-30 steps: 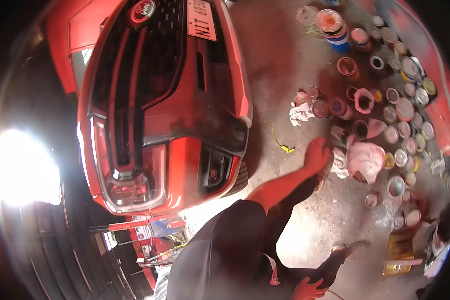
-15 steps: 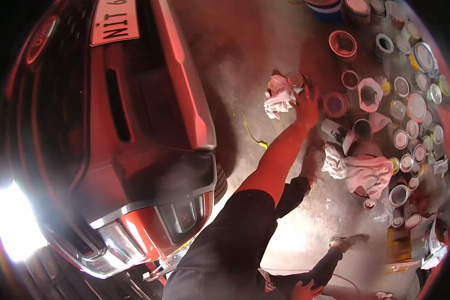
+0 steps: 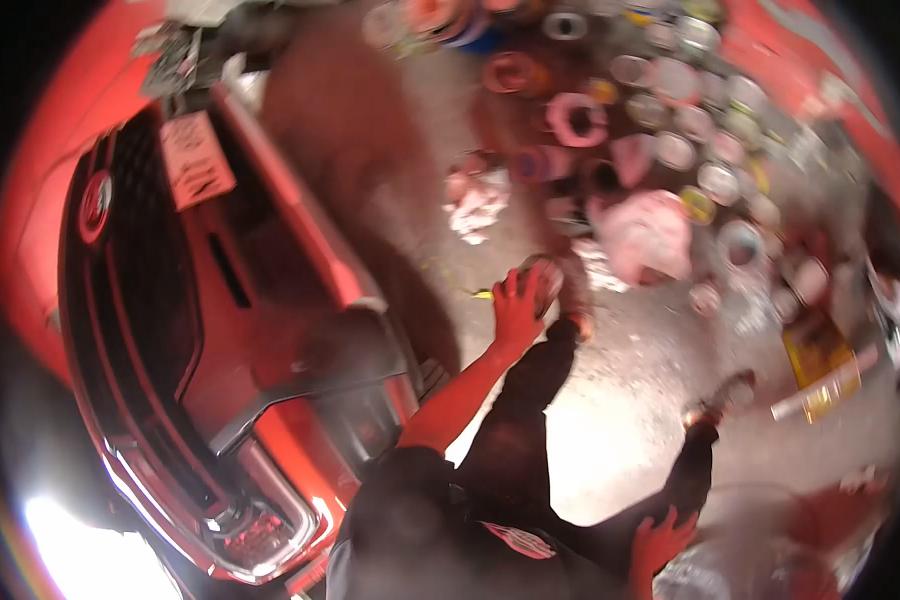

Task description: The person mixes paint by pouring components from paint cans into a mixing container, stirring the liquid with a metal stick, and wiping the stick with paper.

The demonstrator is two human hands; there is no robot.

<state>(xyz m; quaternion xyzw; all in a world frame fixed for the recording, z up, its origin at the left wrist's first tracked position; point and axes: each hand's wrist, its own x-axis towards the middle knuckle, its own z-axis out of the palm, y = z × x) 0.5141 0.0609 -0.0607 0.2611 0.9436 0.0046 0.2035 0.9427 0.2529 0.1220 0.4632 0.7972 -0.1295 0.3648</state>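
My left hand is wrapped around a small round can, low over the floor and close to my shoe; blur hides its label. Farther out, a crumpled pinkish-white rag lies on the concrete. My right hand is beside my bent leg, fingers spread and nothing in them. Another bundled cloth sits past my feet, among the cans.
A vehicle front with a grille, licence plate and headlight stands close on the left. Many paint cans crowd the floor at upper right. A yellow flat container lies at right.
My left hand has drawn back from beside the rag toward my feet, now with the can in it. My view has turned and shifted, with some blur. My right hand stays by my leg.
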